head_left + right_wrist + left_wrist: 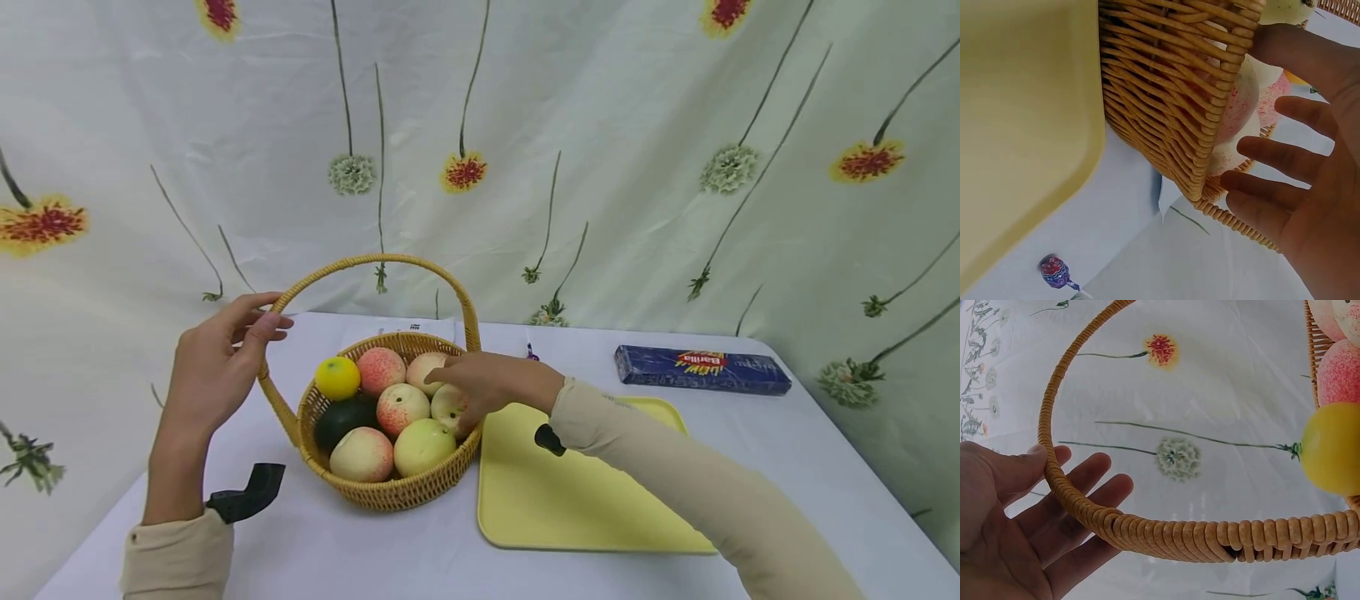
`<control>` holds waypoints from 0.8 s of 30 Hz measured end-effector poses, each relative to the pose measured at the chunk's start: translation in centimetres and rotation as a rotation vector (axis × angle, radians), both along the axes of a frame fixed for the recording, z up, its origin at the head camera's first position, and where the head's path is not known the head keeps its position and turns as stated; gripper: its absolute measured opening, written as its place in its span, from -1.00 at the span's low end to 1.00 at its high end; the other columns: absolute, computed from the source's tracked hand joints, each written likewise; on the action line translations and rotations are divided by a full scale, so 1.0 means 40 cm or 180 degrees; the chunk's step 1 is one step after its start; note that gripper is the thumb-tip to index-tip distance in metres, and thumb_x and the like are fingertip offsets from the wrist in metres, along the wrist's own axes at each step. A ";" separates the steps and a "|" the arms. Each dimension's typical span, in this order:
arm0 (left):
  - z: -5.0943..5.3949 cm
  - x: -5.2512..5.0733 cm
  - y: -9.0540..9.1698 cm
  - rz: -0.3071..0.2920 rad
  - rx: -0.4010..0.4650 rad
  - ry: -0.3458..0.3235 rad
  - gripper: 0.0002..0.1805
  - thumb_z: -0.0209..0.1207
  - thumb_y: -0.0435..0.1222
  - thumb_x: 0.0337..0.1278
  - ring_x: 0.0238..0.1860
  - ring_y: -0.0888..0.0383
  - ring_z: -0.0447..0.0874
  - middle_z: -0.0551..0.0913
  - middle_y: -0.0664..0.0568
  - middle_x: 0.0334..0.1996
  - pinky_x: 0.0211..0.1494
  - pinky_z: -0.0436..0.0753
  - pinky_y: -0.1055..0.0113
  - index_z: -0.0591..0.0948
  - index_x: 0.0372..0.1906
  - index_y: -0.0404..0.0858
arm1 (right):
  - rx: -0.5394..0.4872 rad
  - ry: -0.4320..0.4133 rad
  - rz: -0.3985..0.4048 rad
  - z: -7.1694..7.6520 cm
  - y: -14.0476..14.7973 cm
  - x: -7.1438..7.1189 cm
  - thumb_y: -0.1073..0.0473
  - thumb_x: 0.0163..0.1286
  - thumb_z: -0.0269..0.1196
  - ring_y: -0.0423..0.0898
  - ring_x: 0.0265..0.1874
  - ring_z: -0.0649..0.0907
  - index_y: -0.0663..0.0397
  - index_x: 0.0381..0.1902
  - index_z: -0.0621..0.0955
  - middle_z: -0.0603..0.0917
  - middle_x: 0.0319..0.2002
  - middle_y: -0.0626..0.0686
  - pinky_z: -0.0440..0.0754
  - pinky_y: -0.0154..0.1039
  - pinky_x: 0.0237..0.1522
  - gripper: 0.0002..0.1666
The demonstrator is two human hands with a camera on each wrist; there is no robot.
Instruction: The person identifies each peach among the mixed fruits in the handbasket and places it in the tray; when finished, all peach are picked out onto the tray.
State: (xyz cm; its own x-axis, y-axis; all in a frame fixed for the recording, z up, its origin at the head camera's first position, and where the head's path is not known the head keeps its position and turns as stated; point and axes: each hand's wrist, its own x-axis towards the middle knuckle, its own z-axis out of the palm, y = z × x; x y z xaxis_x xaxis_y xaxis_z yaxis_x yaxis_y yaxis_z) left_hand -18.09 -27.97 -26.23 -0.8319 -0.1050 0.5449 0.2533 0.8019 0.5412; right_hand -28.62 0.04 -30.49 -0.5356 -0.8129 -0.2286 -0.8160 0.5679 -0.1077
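Note:
A wicker basket [397, 497] stands on the table, filled with several peaches [381, 371], a yellow fruit [337, 379], a pale green fruit [425, 447] and a dark green fruit [343, 422]. My left hand [213, 362] holds the left side of its arched handle [1060, 381], with the thumb on one side and fingers behind. Over the basket's right side reaches my right hand [491, 385], beside a pale peach [448, 407]. Seen from the right wrist, its fingers are spread above the fruit and the thumb is near the woven rim [1225, 81].
Right of the basket lies a yellow tray [570, 500], partly under my right sleeve. A blue Barilla box [701, 372] lies at the back right. Behind the basket is a white paper [442, 329]; a wrapped lollipop [1055, 272] lies near the tray. A flowered cloth hangs behind.

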 end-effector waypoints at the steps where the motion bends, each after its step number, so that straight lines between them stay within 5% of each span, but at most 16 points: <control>1: 0.000 0.000 0.000 0.0006 -0.0007 -0.0005 -0.55 -0.06 -0.05 0.43 -0.14 0.14 0.66 0.70 -0.14 -0.10 -0.31 0.41 0.75 0.47 0.27 -0.15 | 0.0044 0.0021 0.0016 -0.002 -0.003 0.000 -0.10 0.16 0.39 -0.12 0.02 0.52 -0.12 0.41 0.30 0.49 0.19 0.02 0.51 -0.25 0.00 -0.10; 6: 0.001 -0.002 -0.001 0.0019 -0.0012 0.0005 -0.56 -0.05 -0.05 0.43 -0.20 0.37 0.63 0.70 -0.12 -0.11 -0.31 0.41 0.76 0.48 0.26 -0.14 | 0.0254 0.0139 0.0059 -0.009 -0.017 -0.001 -0.11 0.18 0.38 -0.15 -0.06 0.53 -0.17 0.36 0.37 0.55 0.08 0.00 0.51 -0.28 -0.08 -0.19; 11: 0.001 -0.002 -0.001 0.0016 -0.0006 0.0024 -0.57 -0.05 -0.07 0.43 -0.17 0.18 0.68 0.70 -0.13 -0.12 -0.31 0.41 0.75 0.49 0.25 -0.15 | 0.0408 0.0237 0.0046 -0.011 -0.031 0.001 -0.10 0.17 0.39 -0.14 -0.08 0.54 -0.20 0.32 0.42 0.58 0.01 0.00 0.51 -0.26 -0.06 -0.24; 16: 0.000 -0.001 -0.001 0.0035 -0.0011 0.0014 -0.57 -0.05 -0.08 0.43 -0.19 0.26 0.66 0.70 -0.14 -0.13 -0.32 0.41 0.74 0.49 0.26 -0.16 | 0.0387 0.0291 0.0040 -0.017 -0.038 0.003 -0.08 0.15 0.41 -0.15 -0.10 0.56 -0.21 0.26 0.48 0.61 -0.01 -0.03 0.53 -0.26 -0.06 -0.30; 24: 0.000 0.001 -0.002 -0.0002 0.0016 0.0007 -0.57 -0.04 -0.14 0.44 -0.10 -0.13 0.66 0.69 -0.21 -0.12 -0.39 0.41 0.73 0.46 0.28 -0.20 | 0.0282 0.0424 -0.0108 -0.045 -0.044 0.012 -0.02 0.20 0.35 -0.12 -0.33 0.52 -0.21 0.12 0.43 0.50 -0.10 0.05 0.50 -0.29 -0.31 -0.45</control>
